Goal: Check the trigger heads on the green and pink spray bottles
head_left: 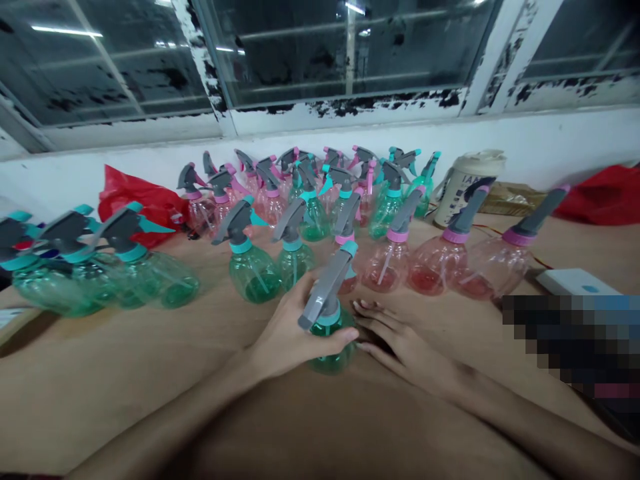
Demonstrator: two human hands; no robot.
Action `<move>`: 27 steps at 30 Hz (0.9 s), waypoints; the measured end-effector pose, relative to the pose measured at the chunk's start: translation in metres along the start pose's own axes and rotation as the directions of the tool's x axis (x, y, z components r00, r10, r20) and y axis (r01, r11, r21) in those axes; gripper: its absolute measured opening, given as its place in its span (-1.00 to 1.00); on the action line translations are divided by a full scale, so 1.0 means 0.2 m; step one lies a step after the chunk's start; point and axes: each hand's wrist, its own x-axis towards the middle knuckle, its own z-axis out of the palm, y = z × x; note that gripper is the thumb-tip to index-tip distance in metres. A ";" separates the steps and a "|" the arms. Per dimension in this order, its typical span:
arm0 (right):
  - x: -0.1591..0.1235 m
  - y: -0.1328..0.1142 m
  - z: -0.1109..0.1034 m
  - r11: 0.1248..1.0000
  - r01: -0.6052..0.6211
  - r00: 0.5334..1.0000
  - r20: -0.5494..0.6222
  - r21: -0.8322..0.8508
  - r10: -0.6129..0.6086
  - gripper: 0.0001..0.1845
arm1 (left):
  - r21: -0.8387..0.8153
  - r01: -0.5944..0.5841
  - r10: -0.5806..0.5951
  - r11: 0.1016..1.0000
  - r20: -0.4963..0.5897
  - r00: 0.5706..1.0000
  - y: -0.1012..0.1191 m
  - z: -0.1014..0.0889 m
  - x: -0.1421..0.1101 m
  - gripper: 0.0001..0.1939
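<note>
My left hand is wrapped round the body of a green spray bottle near the table's front. The bottle has a grey trigger head with turquoise trim, leaning a little to the right in view. Just right of it, my right hand lies low over the tabletop with fingers stretched out, fingertips close to the bottle; whether they touch it I cannot tell. Right behind stand two green spray bottles and a row of pink spray bottles with grey heads.
Several more green bottles stand at the left. A crowd of pink and green bottles lines the back near the wall. Red plastic bags lie at both sides. A cream canister, a cardboard box and a white box are on the right.
</note>
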 end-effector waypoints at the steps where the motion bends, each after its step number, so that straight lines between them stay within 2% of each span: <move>1: 0.00 0.00 0.00 1.000 -0.002 1.000 0.015 -0.013 0.002 -0.57 | -0.017 0.013 -0.013 1.000 0.001 1.000 0.00 0.00 -0.02 -0.36; 4: 0.00 0.01 -0.01 0.999 0.007 0.998 0.060 -0.048 -0.004 -0.56 | -0.052 0.053 -0.054 0.997 -0.024 0.998 0.00 0.01 -0.07 -0.41; 8: 0.02 0.00 -0.04 0.994 0.032 0.995 0.098 -0.100 -0.022 -0.54 | -0.022 0.104 -0.105 0.994 -0.049 0.993 0.02 0.03 -0.12 -0.60; 11: 0.05 -0.04 -0.08 0.986 0.043 0.992 0.127 -0.158 -0.023 -0.54 | 0.018 0.102 -0.101 0.995 -0.056 0.993 0.04 0.02 -0.13 -0.68; 14: 0.09 -0.09 -0.11 0.978 0.062 0.990 0.135 -0.199 -0.035 -0.59 | 0.075 0.079 -0.074 0.994 -0.063 0.995 0.05 -0.02 -0.16 -0.66; 17: 0.13 -0.14 -0.13 0.970 0.068 0.994 0.102 -0.234 -0.045 -0.61 | 0.135 0.078 -0.068 0.988 -0.076 0.995 0.05 -0.08 -0.22 -0.65; 22: 0.24 -0.25 -0.16 0.964 -0.013 0.994 0.105 -0.265 0.042 -0.63 | 0.265 0.143 -0.107 0.954 -0.145 0.984 0.02 -0.24 -0.38 -0.67; 24: 0.31 -0.31 -0.16 0.973 -0.034 0.994 0.097 -0.230 0.057 -0.63 | 0.302 0.184 -0.118 0.936 -0.223 0.967 -0.03 -0.32 -0.45 -0.65; 27: 0.41 -0.39 -0.15 0.991 -0.043 0.999 0.018 -0.130 0.046 -0.66 | 0.322 0.252 -0.125 0.913 -0.367 0.922 -0.12 -0.43 -0.53 -0.68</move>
